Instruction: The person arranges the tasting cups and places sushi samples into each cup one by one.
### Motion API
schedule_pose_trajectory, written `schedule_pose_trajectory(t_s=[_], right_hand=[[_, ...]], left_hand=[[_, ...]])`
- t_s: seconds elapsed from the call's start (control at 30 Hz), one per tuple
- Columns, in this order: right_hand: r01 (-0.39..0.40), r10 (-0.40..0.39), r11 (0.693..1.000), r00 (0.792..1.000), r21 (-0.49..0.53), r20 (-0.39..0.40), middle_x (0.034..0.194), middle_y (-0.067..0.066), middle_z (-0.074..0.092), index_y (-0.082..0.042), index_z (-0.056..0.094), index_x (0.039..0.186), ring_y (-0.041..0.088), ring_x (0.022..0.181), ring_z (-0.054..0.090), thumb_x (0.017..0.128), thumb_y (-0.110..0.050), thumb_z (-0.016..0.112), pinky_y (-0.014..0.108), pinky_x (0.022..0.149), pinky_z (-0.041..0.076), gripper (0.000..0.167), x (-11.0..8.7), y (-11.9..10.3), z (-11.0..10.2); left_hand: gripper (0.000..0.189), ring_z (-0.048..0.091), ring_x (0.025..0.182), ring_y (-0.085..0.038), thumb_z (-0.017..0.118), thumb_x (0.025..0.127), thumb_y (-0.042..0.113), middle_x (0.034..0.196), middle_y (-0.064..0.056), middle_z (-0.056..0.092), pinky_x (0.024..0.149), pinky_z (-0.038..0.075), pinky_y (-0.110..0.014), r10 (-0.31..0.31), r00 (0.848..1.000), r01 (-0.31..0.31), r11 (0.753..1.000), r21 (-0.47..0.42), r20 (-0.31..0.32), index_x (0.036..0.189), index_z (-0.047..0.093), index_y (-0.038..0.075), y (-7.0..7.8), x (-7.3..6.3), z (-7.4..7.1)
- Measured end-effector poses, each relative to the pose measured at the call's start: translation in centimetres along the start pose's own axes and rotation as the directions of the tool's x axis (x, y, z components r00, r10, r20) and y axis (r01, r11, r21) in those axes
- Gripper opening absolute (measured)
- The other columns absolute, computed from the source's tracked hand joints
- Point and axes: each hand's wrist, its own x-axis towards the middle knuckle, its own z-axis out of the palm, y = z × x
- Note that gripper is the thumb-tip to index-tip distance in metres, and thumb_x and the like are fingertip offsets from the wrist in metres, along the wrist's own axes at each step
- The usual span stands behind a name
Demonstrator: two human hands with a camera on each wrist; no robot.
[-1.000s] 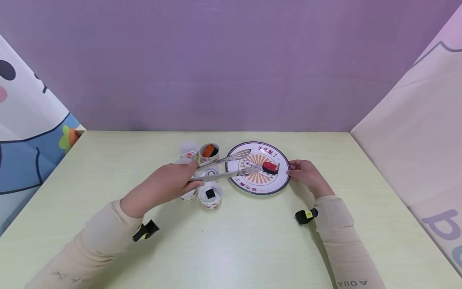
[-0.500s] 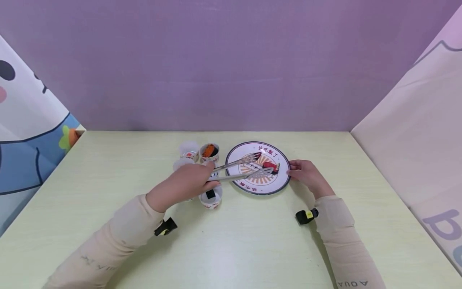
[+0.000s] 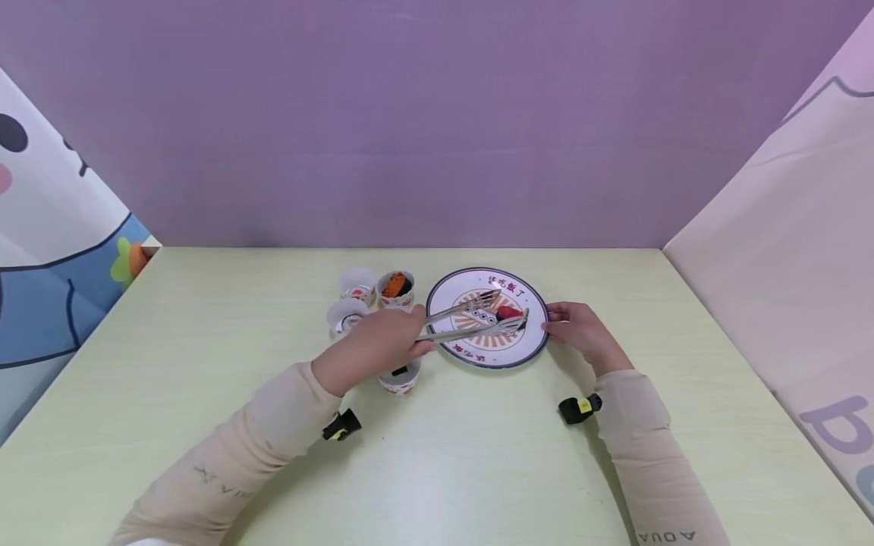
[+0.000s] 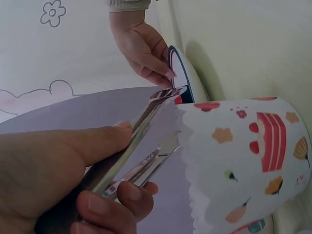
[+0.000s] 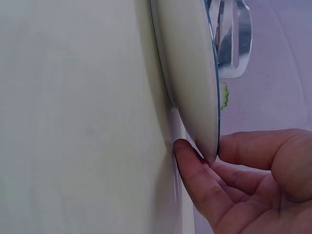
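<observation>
My left hand [image 3: 372,341] grips a pair of metal tongs [image 4: 144,119], thumb on one arm and fingers on the other. Their slotted ends are spread apart over the plate [image 3: 444,296], on either side of a red-topped toy sushi piece [image 3: 508,312] and partly covering it. A green scalloped bit [image 5: 224,96] shows above the rim in the right wrist view, beside one tong end. My right hand [image 3: 580,330] pinches the plate's right rim, thumb on top and fingers underneath. The plate is white with a dark blue edge and a printed sunburst.
Several patterned paper cups stand left of the plate, some hidden under my left hand. One cup [image 3: 394,302] holds an orange-and-black piece; the front cup [image 3: 399,387] has a black piece. A purple panel [image 3: 437,129] rises behind the table [image 3: 478,455].
My left hand has moved right with the tongs, bringing their ends from the plate's left half to the red-topped sushi piece. My right hand and the plate have stayed put.
</observation>
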Motion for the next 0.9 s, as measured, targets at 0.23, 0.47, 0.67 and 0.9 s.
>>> schedule_pose_trajectory(t_s=[0.23, 0.47, 0.67, 0.9], right_hand=[[0.001, -0.001, 1.000, 1.000, 0.008, 0.008, 0.121, 0.024, 0.050, 0.011, 0.041, 0.134, 0.029, 0.107, 0.050, 0.092, -0.002, 0.055, 0.034, 0.092, 0.046, 0.046, -0.1, 0.0, 0.0], [0.024, -0.024, 0.999, 1.000, 0.021, 0.005, 0.119, 0.023, 0.051, 0.012, 0.041, 0.133, 0.025, 0.103, 0.050, 0.091, 0.000, 0.055, 0.027, 0.085, 0.048, 0.046, -0.1, 0.2, 0.0], [-0.005, 0.004, 1.000, 1.000, 0.016, 0.007, 0.120, 0.022, 0.050, 0.010, 0.041, 0.134, 0.026, 0.104, 0.050, 0.092, -0.002, 0.055, 0.029, 0.087, 0.047, 0.046, -0.1, 0.1, 0.0], [-0.001, 0.000, 0.999, 1.000, 0.037, 0.010, 0.118, 0.023, 0.049, 0.012, 0.039, 0.134, 0.024, 0.101, 0.052, 0.092, 0.000, 0.054, 0.026, 0.084, 0.049, 0.047, -0.2, -0.2, 0.0]], left_hand=[[0.044, 0.047, 0.056, -0.019, 0.057, 0.094, 0.036, 0.069, -0.005, 0.052, 0.050, 0.037, -0.031, -0.017, 1.000, 0.017, 1.000, -0.011, 0.005, 0.115, 0.049, -0.002, 0.7, 0.3, 0.4], [0.049, 0.049, 0.057, -0.019, 0.054, 0.095, 0.039, 0.071, -0.005, 0.054, 0.051, 0.040, -0.032, -0.028, 0.999, 0.028, 1.000, 0.004, 0.016, 0.121, 0.047, -0.002, 1.4, 0.7, 0.7], [0.043, 0.048, 0.057, -0.020, 0.054, 0.095, 0.038, 0.070, -0.005, 0.054, 0.051, 0.041, -0.034, -0.005, 1.000, 0.005, 1.000, 0.029, -0.003, 0.116, 0.049, 0.001, 1.5, 0.7, 0.9], [0.032, 0.046, 0.055, -0.019, 0.054, 0.095, 0.035, 0.067, -0.004, 0.051, 0.050, 0.039, -0.032, 0.022, 0.999, -0.018, 0.996, 0.082, -0.041, 0.106, 0.049, 0.005, 1.4, 0.5, 1.1]])
